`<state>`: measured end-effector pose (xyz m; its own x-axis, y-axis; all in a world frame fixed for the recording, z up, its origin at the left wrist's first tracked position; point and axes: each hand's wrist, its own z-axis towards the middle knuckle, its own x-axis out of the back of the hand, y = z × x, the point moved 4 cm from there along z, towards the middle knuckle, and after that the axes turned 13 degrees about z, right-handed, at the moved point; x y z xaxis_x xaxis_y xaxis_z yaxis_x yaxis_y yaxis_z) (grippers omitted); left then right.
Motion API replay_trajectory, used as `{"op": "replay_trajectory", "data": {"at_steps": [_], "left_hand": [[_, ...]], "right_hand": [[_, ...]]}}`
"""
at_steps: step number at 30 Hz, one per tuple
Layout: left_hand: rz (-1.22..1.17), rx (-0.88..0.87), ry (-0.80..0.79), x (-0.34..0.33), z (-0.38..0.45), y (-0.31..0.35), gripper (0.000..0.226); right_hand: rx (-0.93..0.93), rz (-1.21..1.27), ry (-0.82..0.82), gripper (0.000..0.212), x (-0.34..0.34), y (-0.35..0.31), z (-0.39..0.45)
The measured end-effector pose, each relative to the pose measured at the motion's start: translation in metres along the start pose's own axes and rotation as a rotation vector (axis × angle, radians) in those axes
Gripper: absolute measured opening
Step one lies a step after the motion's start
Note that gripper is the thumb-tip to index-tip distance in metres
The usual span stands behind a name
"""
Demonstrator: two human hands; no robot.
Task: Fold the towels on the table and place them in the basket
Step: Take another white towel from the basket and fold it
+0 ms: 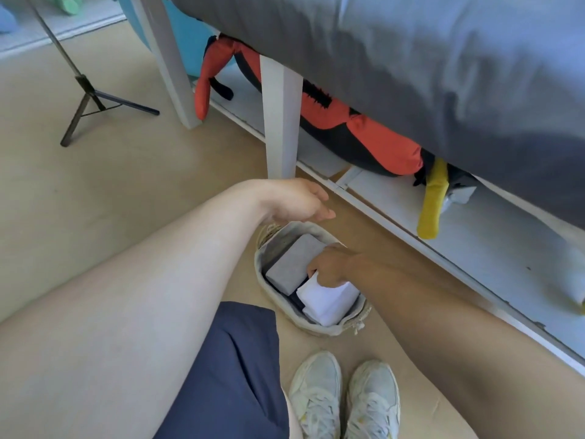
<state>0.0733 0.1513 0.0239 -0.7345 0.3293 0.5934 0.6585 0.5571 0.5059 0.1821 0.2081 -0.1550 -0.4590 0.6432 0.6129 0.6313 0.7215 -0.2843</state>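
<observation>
The basket [311,321] sits on the floor, just in front of the person's shoes [345,397]. A folded grey towel [294,264] already lies inside it. The right hand [329,267] is down in the basket with its fingers [316,275] curled on the top edge of a folded white towel [329,299], tucking it in beside the grey one. The left hand [297,201] hangs above the basket rim, fingers loose and apart, holding nothing. This looks like the putting-away step. Next, the right hand should probably let go and lift out without pulling the fold open.
</observation>
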Motion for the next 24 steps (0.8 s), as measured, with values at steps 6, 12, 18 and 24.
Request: {"op": "replay_trajectory", "data": {"at_steps": [6,12,18,24], "left_hand": [[0.036,0.008,-0.013,-0.002,0.004,0.006,0.054],[0.042,0.007,-0.01,-0.003,0.009,0.009,0.053],[0.052,0.003,-0.022,-0.004,0.01,0.005,0.055],[0.035,0.01,-0.025,-0.005,0.009,0.003,0.055]], "right_hand": [[0.138,0.024,0.261,0.04,-0.006,0.008,0.01],[-0.003,0.07,0.585,0.05,-0.026,0.024,0.003],[-0.095,0.244,0.581,0.079,-0.065,0.035,0.007],[-0.157,0.272,0.46,0.099,-0.074,0.047,0.015]]}}
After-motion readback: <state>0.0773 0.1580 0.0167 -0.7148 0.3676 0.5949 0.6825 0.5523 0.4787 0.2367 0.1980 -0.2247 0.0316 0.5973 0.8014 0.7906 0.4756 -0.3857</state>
